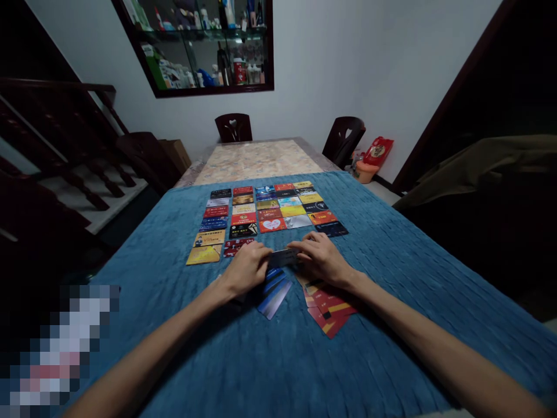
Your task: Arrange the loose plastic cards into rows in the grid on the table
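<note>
My left hand (246, 268) and my right hand (319, 255) meet over the blue cloth (391, 278), each pinching one end of a grey card (282, 257) held just above it. Beyond the hands, several coloured cards (267, 212) lie face up in neat rows. Under my left hand a small fan of blue cards (273, 296) rests on the cloth. Beneath my right wrist sits a loose fan of red cards (329, 307). A yellow card (203, 254) ends the nearest row on the left.
The blue cloth covers the near half of a long marble table (256, 159). Two dark chairs (234, 126) stand at its far end. A dark stair rail (65, 151) runs along the left, and a wall cabinet (204, 40) holds bottles.
</note>
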Demonstrator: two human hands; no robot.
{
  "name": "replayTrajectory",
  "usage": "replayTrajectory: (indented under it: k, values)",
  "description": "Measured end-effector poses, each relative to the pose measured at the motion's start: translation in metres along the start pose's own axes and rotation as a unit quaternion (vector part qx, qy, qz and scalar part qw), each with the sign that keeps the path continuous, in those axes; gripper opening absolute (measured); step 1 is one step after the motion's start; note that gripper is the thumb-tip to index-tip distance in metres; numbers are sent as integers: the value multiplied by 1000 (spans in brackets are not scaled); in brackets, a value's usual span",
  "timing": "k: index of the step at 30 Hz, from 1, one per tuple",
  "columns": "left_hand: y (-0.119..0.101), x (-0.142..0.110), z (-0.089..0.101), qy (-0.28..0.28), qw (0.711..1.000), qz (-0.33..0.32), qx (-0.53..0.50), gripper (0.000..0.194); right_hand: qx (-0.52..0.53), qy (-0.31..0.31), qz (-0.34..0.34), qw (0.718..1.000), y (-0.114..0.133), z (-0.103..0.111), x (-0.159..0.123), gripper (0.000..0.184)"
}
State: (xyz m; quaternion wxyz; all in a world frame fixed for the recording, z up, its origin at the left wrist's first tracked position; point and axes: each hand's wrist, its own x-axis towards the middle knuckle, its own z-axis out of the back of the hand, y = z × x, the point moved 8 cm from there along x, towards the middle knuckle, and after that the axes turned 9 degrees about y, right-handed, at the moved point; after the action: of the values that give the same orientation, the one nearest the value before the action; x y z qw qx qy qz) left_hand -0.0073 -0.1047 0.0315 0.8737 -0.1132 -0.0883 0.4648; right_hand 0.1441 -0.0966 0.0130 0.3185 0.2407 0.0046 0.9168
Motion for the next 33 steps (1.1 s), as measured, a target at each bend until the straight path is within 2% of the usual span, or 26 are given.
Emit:
replayTrajectory:
  k: [12,22,27,33]
  values:
    - [5,-4,8,-75,997,3,-36,26,-65,-38,26,997,9,4,3,34]
    - [5,-5,12,-83,996,6,-42,27,-112,-52,32,992,14,5,4,41]
    - [8,-5,11,-88,995,10,-44,30,-140,-72,42,987,18,7,4,38]
    - [8,-5,11,-93,994,14,-49,28,-141,-65,39,987,16,5,4,39]
